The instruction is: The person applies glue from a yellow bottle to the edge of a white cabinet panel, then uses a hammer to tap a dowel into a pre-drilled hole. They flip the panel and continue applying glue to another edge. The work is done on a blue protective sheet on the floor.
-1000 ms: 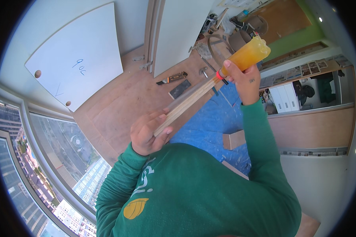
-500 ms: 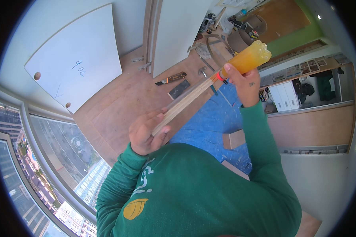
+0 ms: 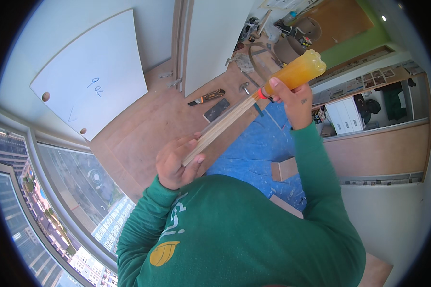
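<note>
A plywood board point(image 3: 220, 128) stretches between my hands, its pale layered edge turned up toward me. My left hand point(image 3: 177, 160) is closed round its near end, thumb on one side and fingers on the other. In my right hand point(image 3: 294, 101) is a clear plastic bottle point(image 3: 299, 69) of yellow-orange liquid, probably glue. The bottle is tilted with its base up to the right, and its red-collared neck points down at the board's far end. Whether the tip touches the edge I cannot tell.
On the brown work surface point(image 3: 143, 138) lie a utility knife point(image 3: 207, 97), a dark flat block point(image 3: 216, 110) and a hammer point(image 3: 244, 87). A white panel point(image 3: 96, 52) leans at the left above a window. Blue sheeting point(image 3: 246, 153) and a brown box point(image 3: 283, 169) are below.
My right hand and the bottle have shifted slightly left and toward me along the board's edge. My left hand keeps its hold on the near end.
</note>
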Tool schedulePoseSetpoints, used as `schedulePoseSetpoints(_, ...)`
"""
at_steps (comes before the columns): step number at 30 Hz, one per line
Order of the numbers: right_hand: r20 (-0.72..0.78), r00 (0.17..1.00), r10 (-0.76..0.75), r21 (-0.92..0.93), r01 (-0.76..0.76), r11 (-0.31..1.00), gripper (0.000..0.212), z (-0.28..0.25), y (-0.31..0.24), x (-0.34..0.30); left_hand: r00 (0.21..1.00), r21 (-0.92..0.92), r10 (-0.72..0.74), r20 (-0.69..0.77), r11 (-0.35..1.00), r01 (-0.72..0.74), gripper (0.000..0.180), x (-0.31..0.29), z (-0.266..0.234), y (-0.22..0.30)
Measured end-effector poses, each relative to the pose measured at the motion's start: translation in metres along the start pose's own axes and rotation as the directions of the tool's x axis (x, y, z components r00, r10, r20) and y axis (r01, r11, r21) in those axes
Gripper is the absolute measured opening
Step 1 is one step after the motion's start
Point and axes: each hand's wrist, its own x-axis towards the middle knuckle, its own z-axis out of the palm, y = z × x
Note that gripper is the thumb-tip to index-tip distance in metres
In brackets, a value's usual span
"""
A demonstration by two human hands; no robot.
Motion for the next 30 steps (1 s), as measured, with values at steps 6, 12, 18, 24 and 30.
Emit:
schedulePoseSetpoints(6, -0.054, 0.998, 0.009, -0.046, -0.012, 0.999, 0.028, -0.009, 0.011, 0.021, 1.000, 0.004, -0.015, -0.013, 1.000, 0.015, 0.037, 0.002, -0.001, 0.001)
schedulePoseSetpoints(12, -0.113, 0.994, 0.001, 0.003, -0.001, 1.000, 0.031, -0.028, 0.014, 0.032, 1.000, 0.009, 0.003, -0.008, 1.000, -0.003, 0.038, 0.001, 0.001, 0.001)
schedulePoseSetpoints(18, -0.105, 0.994, 0.013, -0.029, -0.017, 0.999, 0.031, -0.029, 0.023, 0.035, 1.000, 0.009, -0.001, -0.006, 1.000, 0.001, 0.038, 0.002, 0.000, 0.001)
schedulePoseSetpoints(24, 0.050, 0.999, 0.010, 0.011, -0.011, 1.000, 0.029, -0.002, 0.003, 0.020, 1.000, -0.002, 0.007, -0.006, 1.000, -0.007, 0.036, -0.001, 0.000, -0.003)
schedulePoseSetpoints(30, 0.046, 0.997, 0.060, -0.018, -0.059, 0.998, 0.026, -0.004, 0.001, 0.024, 1.000, -0.019, -0.009, -0.002, 1.000, 0.009, 0.037, -0.003, 0.000, -0.003)
